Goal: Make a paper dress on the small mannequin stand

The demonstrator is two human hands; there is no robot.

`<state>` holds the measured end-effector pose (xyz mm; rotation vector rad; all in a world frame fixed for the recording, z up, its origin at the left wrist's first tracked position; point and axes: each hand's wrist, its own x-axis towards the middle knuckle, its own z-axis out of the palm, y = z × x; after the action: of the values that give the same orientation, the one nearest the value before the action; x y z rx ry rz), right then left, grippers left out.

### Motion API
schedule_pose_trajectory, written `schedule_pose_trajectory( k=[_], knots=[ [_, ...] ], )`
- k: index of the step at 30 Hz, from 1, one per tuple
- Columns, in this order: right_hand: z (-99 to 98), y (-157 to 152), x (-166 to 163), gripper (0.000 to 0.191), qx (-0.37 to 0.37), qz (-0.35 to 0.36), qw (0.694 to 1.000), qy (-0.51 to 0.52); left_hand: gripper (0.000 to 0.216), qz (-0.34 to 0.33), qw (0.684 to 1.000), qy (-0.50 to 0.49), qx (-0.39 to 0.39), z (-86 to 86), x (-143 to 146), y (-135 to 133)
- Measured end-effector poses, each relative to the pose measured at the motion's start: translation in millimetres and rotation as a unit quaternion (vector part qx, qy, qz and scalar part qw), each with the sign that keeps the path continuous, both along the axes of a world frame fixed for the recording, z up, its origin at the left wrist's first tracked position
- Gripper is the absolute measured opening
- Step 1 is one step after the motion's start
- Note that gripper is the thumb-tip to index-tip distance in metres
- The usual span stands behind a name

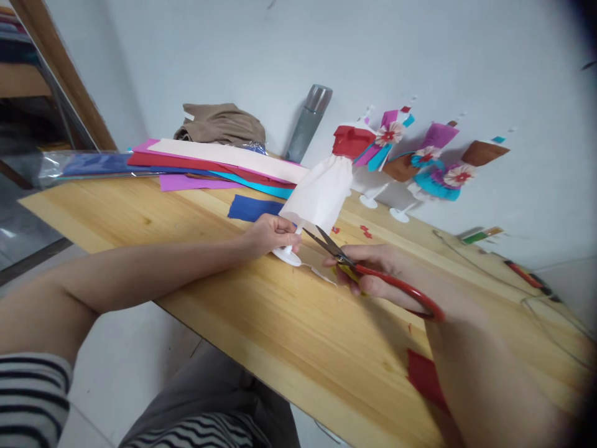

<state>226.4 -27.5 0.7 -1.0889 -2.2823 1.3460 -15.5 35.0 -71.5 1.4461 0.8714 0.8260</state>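
My left hand (273,236) is closed around the thin white stem of a small dress stand, just above its round white base (288,256). On the stand is a paper dress with a red top (353,140) and a long white skirt (319,190). My right hand (373,264) grips red-handled scissors (396,286). Their blades (324,241) are spread apart at the lower hem of the skirt; I cannot tell whether paper lies between them. A thin white paper strip (321,274) lies on the table below the scissors.
Finished dress stands (436,180) line the wall at the right. Coloured paper sheets (209,165), brown cloth (224,124) and a grey flask (308,123) stand at the back. Blue paper (254,208), red paper (425,376) and a cabled red-and-black tool (529,278) lie on the wooden table (261,323).
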Motion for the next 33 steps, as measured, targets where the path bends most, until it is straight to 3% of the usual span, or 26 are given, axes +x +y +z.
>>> schedule_pose_trajectory(
  k=[7,15,24,33],
  knots=[
    [1.4,0.6,7.9,0.068,-0.011,-0.021,0.999,-0.034,0.023,-0.006,1.0,0.001,-0.013,-0.9,1.5,-0.8],
    [4.6,0.8,8.1,0.046,0.005,0.015,0.999,-0.028,0.023,-0.022,1.0,0.011,-0.007,-0.7,0.9,-2.4],
    [8.1,-0.7,7.3,0.051,-0.007,0.013,0.999,-0.032,0.023,-0.02,0.999,0.02,-0.015,-5.0,1.4,0.1],
    [7.6,-1.1,4.5,0.046,0.009,0.019,1.0,-0.017,0.016,-0.013,1.0,0.018,-0.019,3.1,2.3,-4.4]
  ],
)
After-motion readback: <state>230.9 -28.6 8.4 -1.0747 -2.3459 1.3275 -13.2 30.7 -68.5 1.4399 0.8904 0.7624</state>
